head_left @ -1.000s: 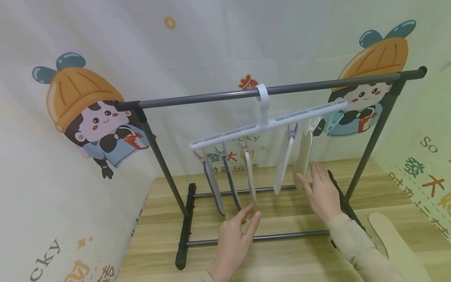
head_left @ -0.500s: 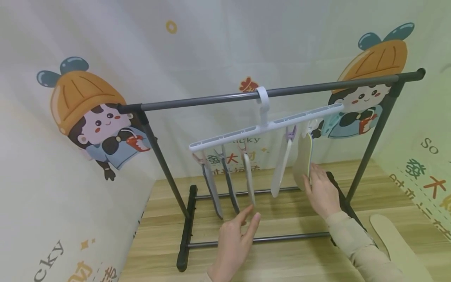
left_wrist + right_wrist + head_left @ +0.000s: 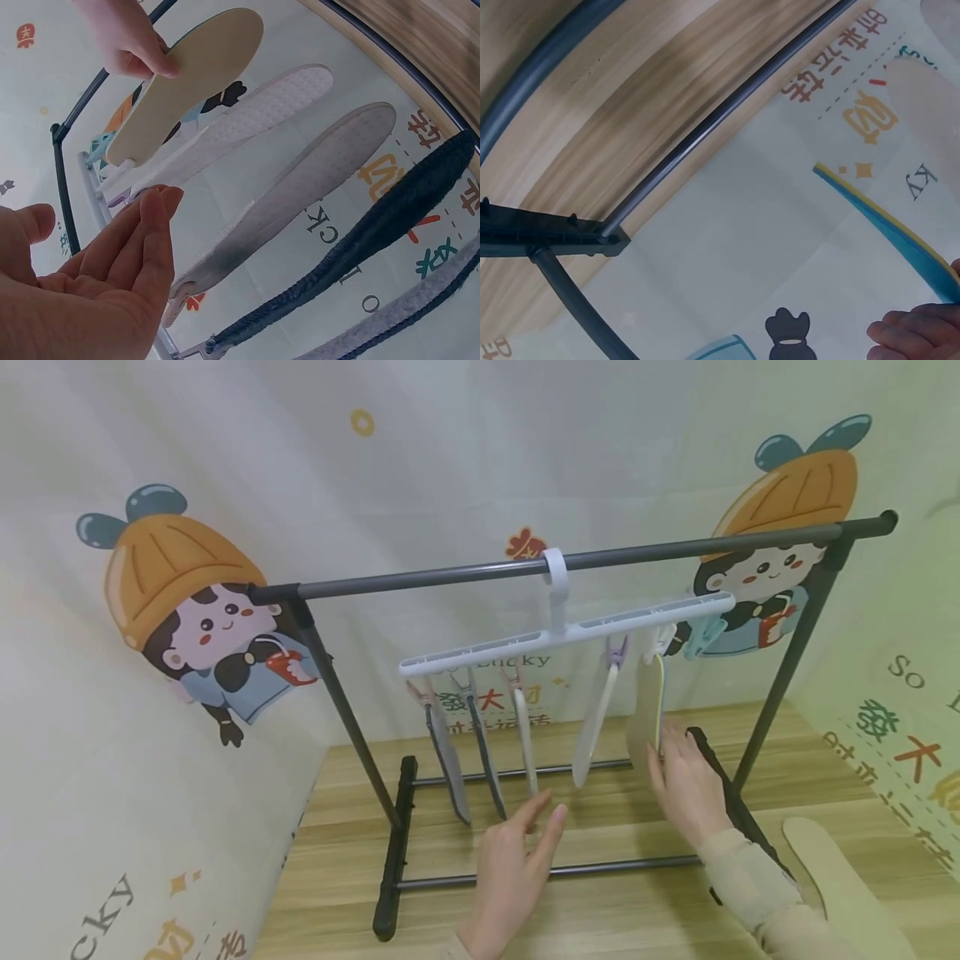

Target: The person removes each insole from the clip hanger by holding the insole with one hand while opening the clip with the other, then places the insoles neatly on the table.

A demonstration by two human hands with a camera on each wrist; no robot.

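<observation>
A pale clip hanger (image 3: 566,633) hangs by its hook from the rack's top bar, with several insoles clipped along it. My right hand (image 3: 690,785) pinches the lower side edge of the beige insole (image 3: 647,710), thumb on its near face. Its yellow and teal layers show along the edge of the insole (image 3: 900,232) in the right wrist view. My left hand (image 3: 513,868) is held just below the middle insole (image 3: 527,743), fingers loosely bent and holding nothing. In the left wrist view, dark and white fuzzy insoles (image 3: 360,225) hang beside my left hand (image 3: 105,270).
The dark metal rack (image 3: 420,578) stands on a wood-grain surface (image 3: 600,918), with two low crossbars between its feet. A loose beige insole (image 3: 840,877) lies right of the rack. An unused teal clip (image 3: 705,637) hangs at the hanger's right end. Printed cloth forms the backdrop.
My right hand has closed its thumb onto the beige insole. My left hand has shifted slightly right, and the hanger with its insoles has swung a little.
</observation>
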